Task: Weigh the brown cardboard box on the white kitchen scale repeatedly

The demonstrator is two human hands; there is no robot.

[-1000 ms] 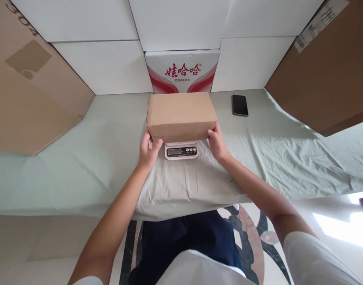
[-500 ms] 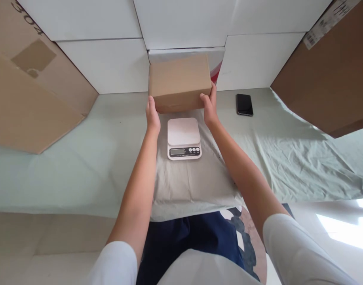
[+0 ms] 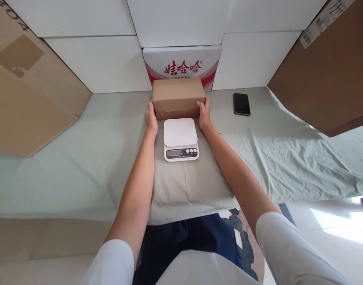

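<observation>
A brown cardboard box (image 3: 178,93) is held between my two hands, just behind a white digital kitchen scale (image 3: 180,133). My left hand (image 3: 151,120) presses on the box's left end, thumb up along the near corner. On the other end, my right hand (image 3: 204,114) grips the right side, with its thumb on the front face. The box looks level and low at the cloth, close to the scale's back edge. Nothing lies on the scale's plate, and its display looks blank.
A black phone (image 3: 241,104) lies on the pale green cloth (image 3: 110,158) to the right. Behind stands a white and red printed carton (image 3: 184,59) among white panels. Large cardboard boxes flank the table at left (image 3: 35,99) and right (image 3: 320,79).
The box has come down and slightly nearer, levelling out from a tilt, with both hands still on it. The red lettering on the carton behind now shows.
</observation>
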